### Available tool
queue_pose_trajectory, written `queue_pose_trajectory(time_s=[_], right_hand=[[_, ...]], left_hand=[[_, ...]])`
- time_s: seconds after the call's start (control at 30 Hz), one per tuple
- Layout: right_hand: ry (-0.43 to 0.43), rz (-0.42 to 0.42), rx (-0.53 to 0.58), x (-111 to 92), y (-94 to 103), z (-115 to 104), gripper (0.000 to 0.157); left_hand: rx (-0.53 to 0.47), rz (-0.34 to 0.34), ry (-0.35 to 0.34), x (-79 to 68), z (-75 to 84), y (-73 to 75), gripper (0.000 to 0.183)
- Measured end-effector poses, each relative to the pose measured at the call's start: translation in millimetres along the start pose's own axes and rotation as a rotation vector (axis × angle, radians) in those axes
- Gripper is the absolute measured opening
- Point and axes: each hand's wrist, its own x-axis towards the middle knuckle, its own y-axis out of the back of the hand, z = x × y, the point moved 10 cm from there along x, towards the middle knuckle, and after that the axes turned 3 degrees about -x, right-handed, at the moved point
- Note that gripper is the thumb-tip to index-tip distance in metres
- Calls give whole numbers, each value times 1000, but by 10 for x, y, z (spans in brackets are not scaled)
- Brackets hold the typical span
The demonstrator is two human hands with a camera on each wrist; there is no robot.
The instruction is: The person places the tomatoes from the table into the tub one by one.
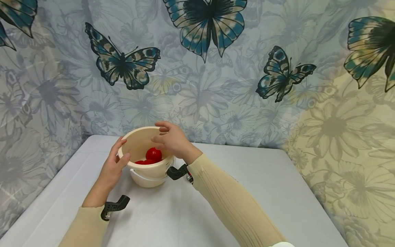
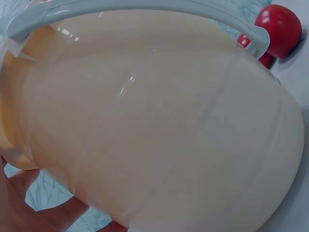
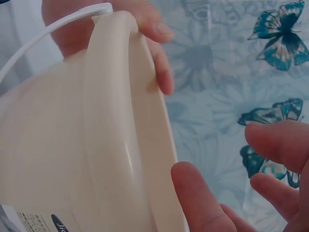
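Here, 1 bucket [image 1: 149, 173] stands on 1 white desk [image 1: 247, 192], towards its far left corner, between the 2 grips. Inside lie at least 2 red pieces [image 1: 153, 154], close together low on the near side; the rim hides part of them, so the full count cannot be told. The left wrist view shows at least 1 other red piece [image 2: 279, 32], just outside the bucket on the desk.

The bucket is cream, smooth and glossy, with a thick rolled rim, 1 thin white handle [image 2: 140, 5] slung down the near side, and 1 printed label [image 3: 34, 221] partly in view. The pieces are round, shiny and plain red.

The left grip [image 1: 111, 168] is closed over the bucket's left rim, thumb at the near edge. The right grip [image 1: 174, 137] is spread loosely at the right side of the opening, holding nothing; whether it touches the rim is unclear.

Behind, 5 bold butterflies [image 1: 122, 65] mark the floral backdrop [image 1: 203, 99], 3 cut off by the view's edges.
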Motion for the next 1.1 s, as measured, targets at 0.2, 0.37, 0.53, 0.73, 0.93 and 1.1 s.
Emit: queue_pose_trajectory(time_s=[0.2, 0.37, 0.53, 0.73, 0.93, 1.1], right_hand=[[5, 5, 29, -30, 58, 48, 55], [24, 15, 155, -177, 163, 117, 54], [79, 25, 294, -468, 316, 194, 51], [145, 38, 405, -784, 561, 320, 52], [138, 69, 390, -1038, 838, 543, 49], [117, 78, 360, -1187, 1054, 769, 50]], left_hand=[[1, 4, 2, -1, -7, 7, 61], [-9, 3, 7, -2, -22, -3, 61], [-3, 11, 8, -2, -17, -2, 61], [-5, 13, 4, -8, 1, -1, 60], [-10, 11, 9, -17, -1, 0, 59], [-18, 11, 4, -11, 0, -4, 59]])
